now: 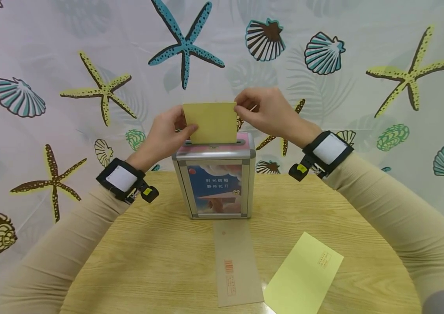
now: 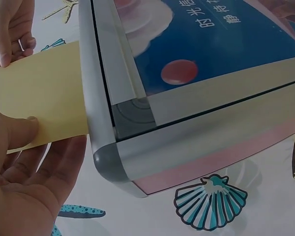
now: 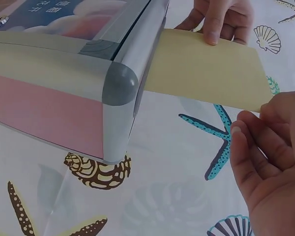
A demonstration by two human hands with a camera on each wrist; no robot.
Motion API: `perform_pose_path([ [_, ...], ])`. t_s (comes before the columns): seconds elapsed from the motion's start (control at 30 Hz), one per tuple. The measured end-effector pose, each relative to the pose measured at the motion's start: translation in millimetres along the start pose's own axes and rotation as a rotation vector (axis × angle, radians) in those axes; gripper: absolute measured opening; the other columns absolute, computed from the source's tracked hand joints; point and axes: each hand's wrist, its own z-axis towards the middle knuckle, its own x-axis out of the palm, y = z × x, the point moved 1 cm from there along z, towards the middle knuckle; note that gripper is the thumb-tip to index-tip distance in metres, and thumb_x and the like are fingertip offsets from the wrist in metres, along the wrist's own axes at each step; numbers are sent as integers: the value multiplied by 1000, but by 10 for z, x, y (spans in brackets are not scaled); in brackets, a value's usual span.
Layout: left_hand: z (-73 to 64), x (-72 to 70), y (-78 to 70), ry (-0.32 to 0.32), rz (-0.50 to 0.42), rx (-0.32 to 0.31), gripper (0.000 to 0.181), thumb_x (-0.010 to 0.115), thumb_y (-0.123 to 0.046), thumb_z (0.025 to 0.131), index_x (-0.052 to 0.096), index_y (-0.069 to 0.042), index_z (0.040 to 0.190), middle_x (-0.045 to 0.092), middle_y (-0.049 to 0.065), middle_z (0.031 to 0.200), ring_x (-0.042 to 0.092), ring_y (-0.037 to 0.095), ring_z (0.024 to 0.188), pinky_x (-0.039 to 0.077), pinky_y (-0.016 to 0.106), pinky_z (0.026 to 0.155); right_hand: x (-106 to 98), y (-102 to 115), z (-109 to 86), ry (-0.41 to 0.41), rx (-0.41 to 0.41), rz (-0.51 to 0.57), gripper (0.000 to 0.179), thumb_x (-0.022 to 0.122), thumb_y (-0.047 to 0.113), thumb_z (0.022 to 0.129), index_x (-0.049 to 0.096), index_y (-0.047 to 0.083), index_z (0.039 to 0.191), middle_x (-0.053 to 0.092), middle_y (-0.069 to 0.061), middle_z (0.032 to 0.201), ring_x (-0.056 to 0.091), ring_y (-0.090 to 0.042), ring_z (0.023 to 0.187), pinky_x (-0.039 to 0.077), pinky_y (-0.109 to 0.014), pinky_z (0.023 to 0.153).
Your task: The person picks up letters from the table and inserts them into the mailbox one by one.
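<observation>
From my remote station I record one container: a metal-framed box standing upright on the wooden counter, with a pink top and a small lock on its front. The printed front panel hides the interior, so I cannot tell what the box contains. A yellow sheet stands upright at the slot in the top, its lower edge meeting the opening and most of its face exposed above; I cannot tell how much lies below. I find the left grip, a bare hand, pinching this sheet by its left side, thumb flat on the near face and fingers behind. I find the right grip pinching the upper right corner between thumb and finger. The sheet therefore spans the space between both grips, directly over the box. On the counter in front of the box I note a tan envelope bearing red print, lying flat, and a second yellow sheet set at an angle just beside its near right corner.
</observation>
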Motion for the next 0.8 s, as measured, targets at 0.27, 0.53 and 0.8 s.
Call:
perform_pose_path([
  [0.27, -39, 85, 78, 3, 12, -36, 25, 66, -12, 93, 59, -5, 116, 69, 11, 97, 67, 19, 87, 56, 39, 78, 70, -31, -3, -29, -52, 7, 9, 63, 10, 93, 69, 4, 98, 72, -6, 87, 64, -9, 78, 56, -32, 69],
  [0.53, -39, 65, 100, -18, 22, -10, 20, 67, -13, 93, 58, -5, 109, 69, 11, 95, 67, 19, 85, 54, 40, 76, 132, -66, -16, -28, -89, -14, 8, 63, 6, 92, 68, 3, 96, 72, -7, 86, 64, -10, 76, 56, -32, 67],
  [0.8, -22, 42, 65, -27, 27, 10, 25, 66, -14, 93, 60, -8, 117, 63, 7, 88, 59, 16, 76, 45, 35, 69, 256, -111, -77, 29, -57, -15, 8, 63, 8, 92, 68, 4, 98, 72, -7, 86, 64, -9, 75, 56, -32, 67],
])
